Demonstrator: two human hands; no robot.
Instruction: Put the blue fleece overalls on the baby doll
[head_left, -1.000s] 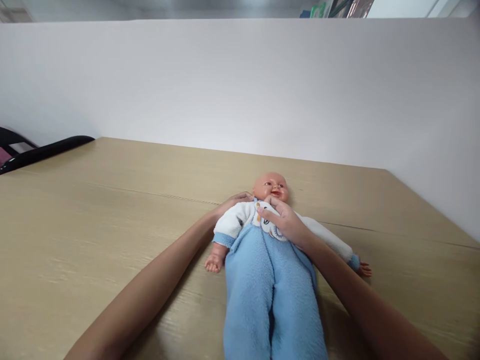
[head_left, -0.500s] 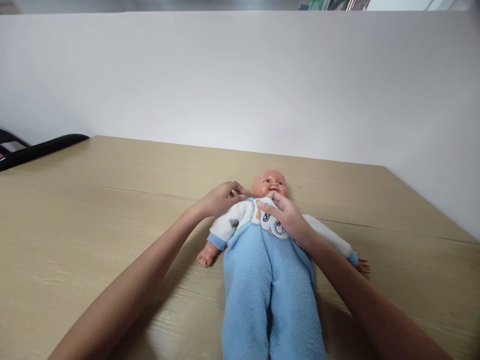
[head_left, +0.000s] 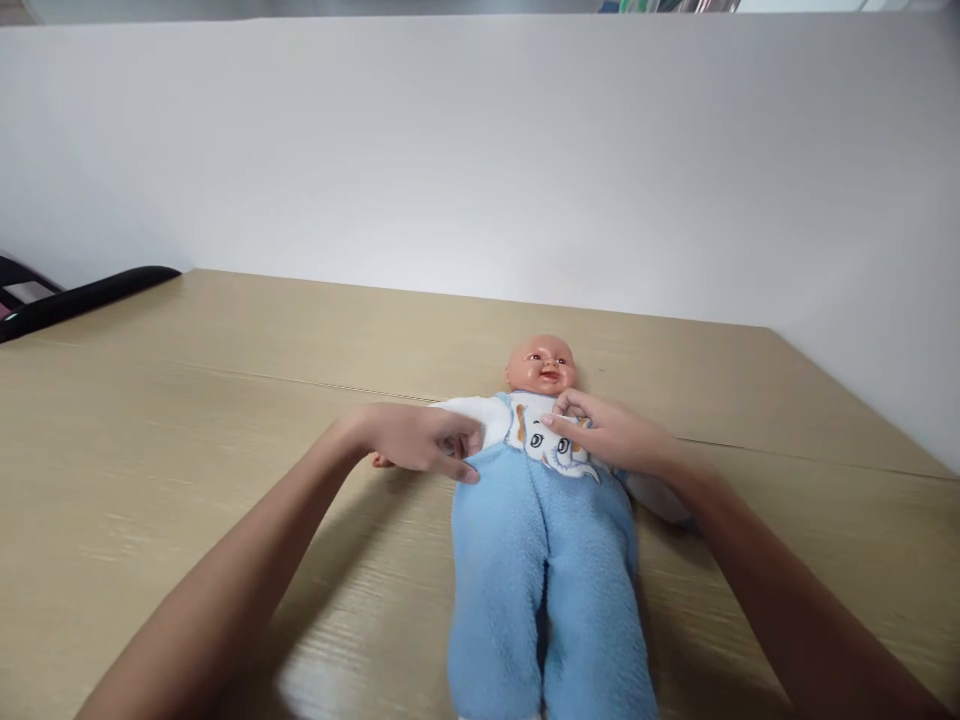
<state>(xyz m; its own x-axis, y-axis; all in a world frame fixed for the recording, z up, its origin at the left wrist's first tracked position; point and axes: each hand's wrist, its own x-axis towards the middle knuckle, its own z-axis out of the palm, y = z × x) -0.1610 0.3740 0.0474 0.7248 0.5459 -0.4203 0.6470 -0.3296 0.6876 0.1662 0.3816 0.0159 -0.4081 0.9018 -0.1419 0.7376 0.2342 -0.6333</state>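
The doll (head_left: 541, 500) lies on its back on the table (head_left: 187, 470), head toward twelve o'clock, presumably so its front meets both hands. The left hand (head_left: 405, 435), at nine o'clock, and right hand (head_left: 622, 432), at two, curl their fingers at its clothing, perhaps steadying it; whether they grip cloth, I cannot tell. The chest's animal print (head_left: 551, 445) bears no readable writing.

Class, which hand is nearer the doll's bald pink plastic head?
Right. The right hand is at the top of the white-and-blue fleece outfit, just below the head; the left hand is lower, at the outfit's side.
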